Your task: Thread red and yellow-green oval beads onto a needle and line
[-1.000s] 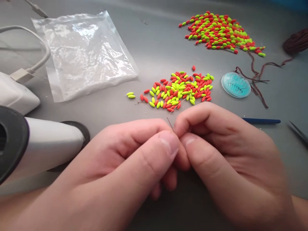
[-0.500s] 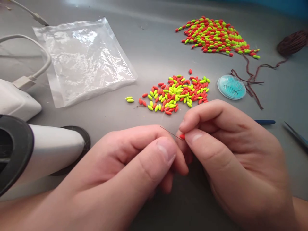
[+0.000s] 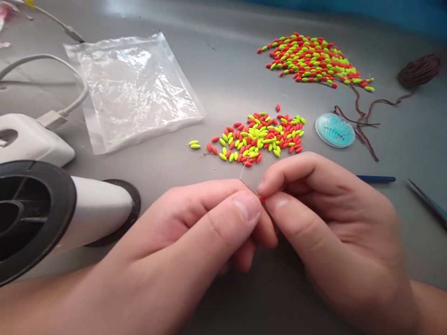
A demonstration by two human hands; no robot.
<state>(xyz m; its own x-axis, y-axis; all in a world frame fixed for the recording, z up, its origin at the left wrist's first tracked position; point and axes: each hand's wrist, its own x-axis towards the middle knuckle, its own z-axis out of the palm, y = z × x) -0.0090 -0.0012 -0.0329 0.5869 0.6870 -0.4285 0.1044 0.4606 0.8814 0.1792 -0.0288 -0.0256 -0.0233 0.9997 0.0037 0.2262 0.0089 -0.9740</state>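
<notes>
My left hand [image 3: 195, 242] and my right hand [image 3: 331, 223] meet fingertip to fingertip above the grey table [image 3: 226, 74]. A thin needle [image 3: 244, 179] sticks up and to the left from between them, pinched by my left thumb and forefinger. My right thumb and forefinger pinch a small red bead [image 3: 261, 200] at the needle's base. Just beyond the hands lies a loose pile of red and yellow-green oval beads [image 3: 258, 137]. A woven patch of the same beads [image 3: 314, 60] rests at the back right, with dark brown thread [image 3: 363, 121] trailing from it.
A clear plastic bag [image 3: 132, 88] lies at the back left. A white device with a black round end [image 3: 52, 214] sits at the left, behind it a white charger with cable [image 3: 31, 137]. A teal round needle case [image 3: 334, 130], a blue stick [image 3: 375, 178] and a thread bundle [image 3: 419, 70] are right.
A red bead has come into view between my right fingertips at the needle. The needle tip swung leftward, then back up. The camera view shifted slightly.
</notes>
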